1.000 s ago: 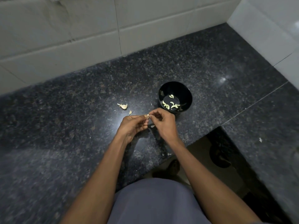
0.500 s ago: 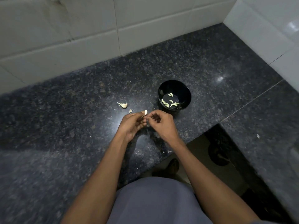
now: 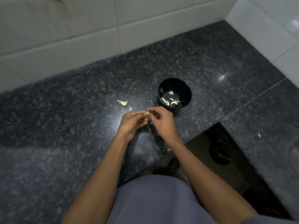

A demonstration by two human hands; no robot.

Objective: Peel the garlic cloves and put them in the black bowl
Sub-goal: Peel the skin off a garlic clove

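While left hand (image 3: 131,122) fingers pinch garlic clove (image 3: 147,113), right hand (image 3: 162,121) fingers curled beside, black bowl (image 3: 186,88) unlabelled

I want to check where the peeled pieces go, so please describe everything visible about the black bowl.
The black bowl is small, round and glossy, perhaps plastic or ceramic. It stands upright on the dark speckled counter, just beyond the right hand, which does not touch it. Inside lie several pale peeled garlic cloves, gathered at the near side of its flat, shiny bottom. Nothing covers it.
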